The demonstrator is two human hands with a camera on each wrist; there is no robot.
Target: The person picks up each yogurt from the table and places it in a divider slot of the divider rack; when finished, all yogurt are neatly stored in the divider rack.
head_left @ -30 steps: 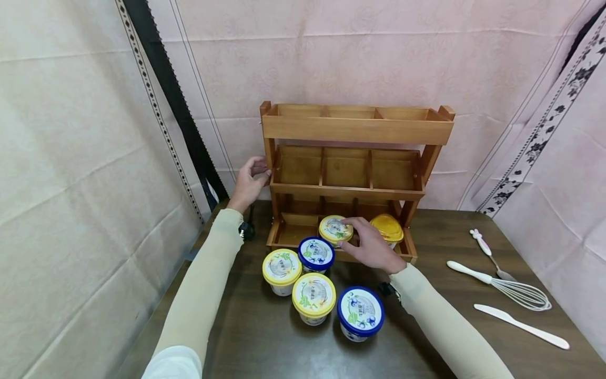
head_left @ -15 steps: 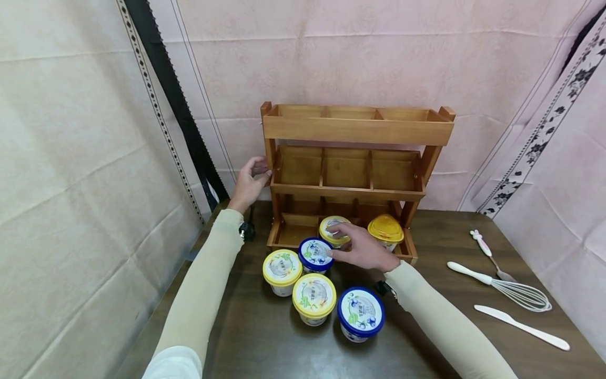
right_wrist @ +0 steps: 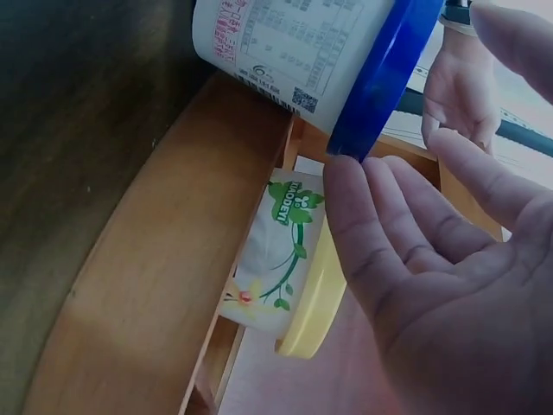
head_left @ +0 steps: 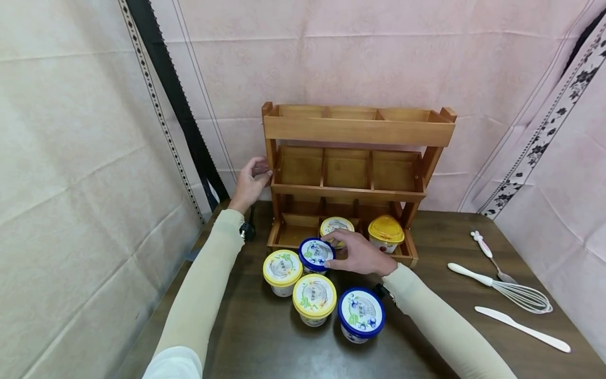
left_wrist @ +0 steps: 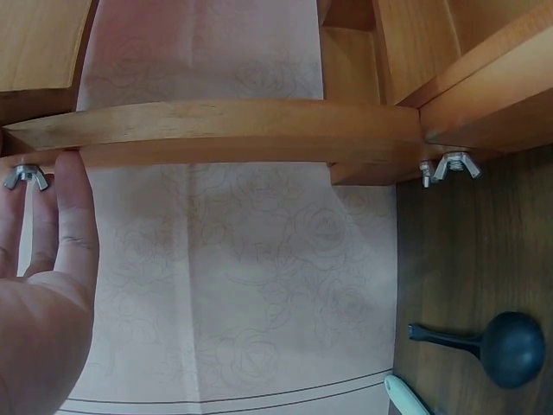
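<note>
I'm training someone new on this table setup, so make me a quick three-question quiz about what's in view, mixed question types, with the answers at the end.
1. True or false: the left hand is touching the side of the wooden rack.
2. Multiple choice: which compartment of the rack's bottom tier holds the tub with the domed yellow lid?
a) left
b) middle
c) right
3. Count: how many blue-lidded tubs show in the head view?

Key:
1. True.
2. c.
3. Two: one beside the right hand, one nearer the person.
</note>
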